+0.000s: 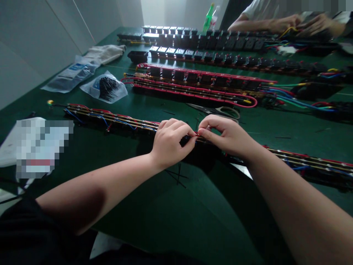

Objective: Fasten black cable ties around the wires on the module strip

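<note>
A long wired strip (135, 121) with brass-coloured rods and red and blue wires lies across the table in front of me. Over its middle, my left hand (172, 141) pinches with thumb and forefinger at a small bit of red wire (196, 134). My right hand (223, 134) meets it there, its thumb and forefinger also closed at the red wire. The fingertips of both hands almost touch. Whether a thin tie is also between them is too small to tell. Just behind my right hand lie scissors (212, 110).
Clear bags, one holding black cable ties (109, 88), lie at the left on the green table (154, 228). Several similar strips, one with red cables (182, 88), stretch across the back. Loose black ties (178, 176) lie in front. Another person's hands (311, 27) work with wires across the table.
</note>
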Tool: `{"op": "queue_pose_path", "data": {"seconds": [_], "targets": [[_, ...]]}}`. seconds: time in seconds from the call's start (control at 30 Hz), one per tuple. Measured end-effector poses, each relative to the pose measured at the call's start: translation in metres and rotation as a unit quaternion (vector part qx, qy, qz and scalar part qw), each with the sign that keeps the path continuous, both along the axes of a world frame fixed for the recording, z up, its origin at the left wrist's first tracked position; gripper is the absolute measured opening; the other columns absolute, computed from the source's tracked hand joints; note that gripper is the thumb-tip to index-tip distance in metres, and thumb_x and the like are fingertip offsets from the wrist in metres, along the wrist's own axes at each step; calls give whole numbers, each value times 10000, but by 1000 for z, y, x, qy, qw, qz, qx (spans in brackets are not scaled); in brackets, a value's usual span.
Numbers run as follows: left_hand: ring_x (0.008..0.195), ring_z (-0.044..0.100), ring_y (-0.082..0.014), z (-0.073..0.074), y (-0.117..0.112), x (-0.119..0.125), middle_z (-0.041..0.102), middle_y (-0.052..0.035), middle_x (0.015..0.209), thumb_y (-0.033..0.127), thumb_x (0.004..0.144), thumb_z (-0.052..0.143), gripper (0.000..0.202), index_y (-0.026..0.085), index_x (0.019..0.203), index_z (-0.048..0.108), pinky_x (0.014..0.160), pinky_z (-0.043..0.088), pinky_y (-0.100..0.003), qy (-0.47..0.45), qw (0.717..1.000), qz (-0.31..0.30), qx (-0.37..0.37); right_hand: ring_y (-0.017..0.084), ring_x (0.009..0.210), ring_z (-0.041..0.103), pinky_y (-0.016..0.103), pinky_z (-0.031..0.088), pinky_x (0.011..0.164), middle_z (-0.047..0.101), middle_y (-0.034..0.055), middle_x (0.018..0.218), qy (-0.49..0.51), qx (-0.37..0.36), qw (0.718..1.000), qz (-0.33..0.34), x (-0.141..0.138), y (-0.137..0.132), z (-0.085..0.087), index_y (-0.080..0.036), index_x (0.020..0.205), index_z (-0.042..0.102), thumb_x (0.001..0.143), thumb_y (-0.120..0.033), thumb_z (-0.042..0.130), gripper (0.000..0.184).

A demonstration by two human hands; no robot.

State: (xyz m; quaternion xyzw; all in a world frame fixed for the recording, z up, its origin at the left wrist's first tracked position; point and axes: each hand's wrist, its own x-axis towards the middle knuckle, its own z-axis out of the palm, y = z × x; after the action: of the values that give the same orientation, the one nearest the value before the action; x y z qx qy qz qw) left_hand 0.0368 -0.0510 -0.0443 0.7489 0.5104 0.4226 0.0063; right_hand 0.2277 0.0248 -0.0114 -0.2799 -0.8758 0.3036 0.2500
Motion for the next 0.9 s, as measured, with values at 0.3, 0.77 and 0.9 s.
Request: {"op": "queue_pose_path", "data": {"seconds": [0.3, 0.77, 0.9], "targets": [[931, 647, -174, 3, -2, 0, 762, 27, 911, 255, 911, 633, 94, 236, 829, 675, 887, 413, -357, -1, 1000, -7, -29, 155, 735, 568, 288, 441, 673, 649, 40, 809, 18, -15, 1000, 5, 0, -1, 2, -173, 839, 664, 932, -356, 616, 210], [927, 639, -186, 7, -7, -1, 752, 8, 933, 229, 887, 628, 58, 236, 863, 680, 868, 405, -365, 21, 998, -34, -46, 165, 786, 581, 300, 456, 732, 677, 36, 845, 39, -63, 996, 58, 3, -3, 7, -183, 840, 665, 869, -249, 618, 87], [925, 633, -185, 8, -10, 1, 751, 4, 936, 239, 906, 619, 74, 234, 871, 684, 876, 407, -369, 20, 997, -55, -50, 203, 912, 602, 350, 475, 858, 672, 52, 918, 26, -22, 996, 81, 3, -5, 7, -188, 881, 651, 760, -126, 564, 161]]}}
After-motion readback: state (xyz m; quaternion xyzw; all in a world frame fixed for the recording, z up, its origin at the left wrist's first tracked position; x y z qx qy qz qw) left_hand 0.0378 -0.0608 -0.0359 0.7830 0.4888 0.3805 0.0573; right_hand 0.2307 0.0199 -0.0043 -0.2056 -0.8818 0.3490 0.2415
